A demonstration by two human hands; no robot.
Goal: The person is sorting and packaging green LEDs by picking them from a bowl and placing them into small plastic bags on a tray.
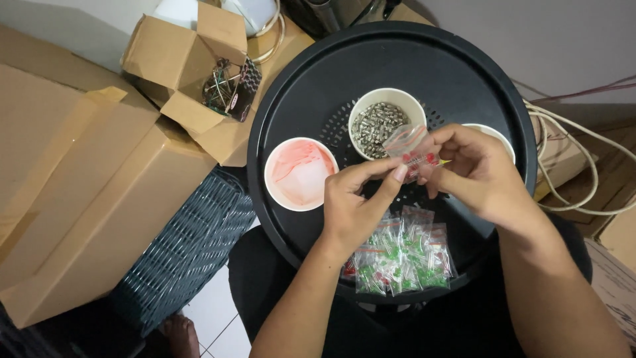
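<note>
Two hands: left hand (354, 202) and right hand (474, 169), both pinched on one small clear bag (412, 147) above the middle of the round black tray (298, 99).
Bag: pulled between the fingertips of both, thin see-through plastic, red bits inside near its lower edge.
Left grip: thumb and forefinger closed on the bag's lower left edge.
Right grip: fingers curled and closed on the bag's right side.
Tray: dark plastic, smooth raised rim, a patch of small holes at its centre.
Three cups: all round and white, standing on the tray's far half.
Cup of metal parts (384, 122): just behind the held bag, heaped with small silvery pieces.
Red-stained cup (299, 174): left of the hands, reddish clear plastic inside.
Third cup (493, 136): mostly hidden behind the right hand, contents not visible.
Pile of filled bags (401, 255): on the tray's near edge, below the hands; several small clear packets with green and red bits, exact count unclear.
Open cardboard box (179, 66): left of the tray's far rim, wire-legged parts inside.
Large closed carton (79, 199): further left of the tray, plain brown.
Woven basket (192, 245): dark, ribbed, below the tray's left rim.
Cables (576, 166): pale loops right of the tray.
</note>
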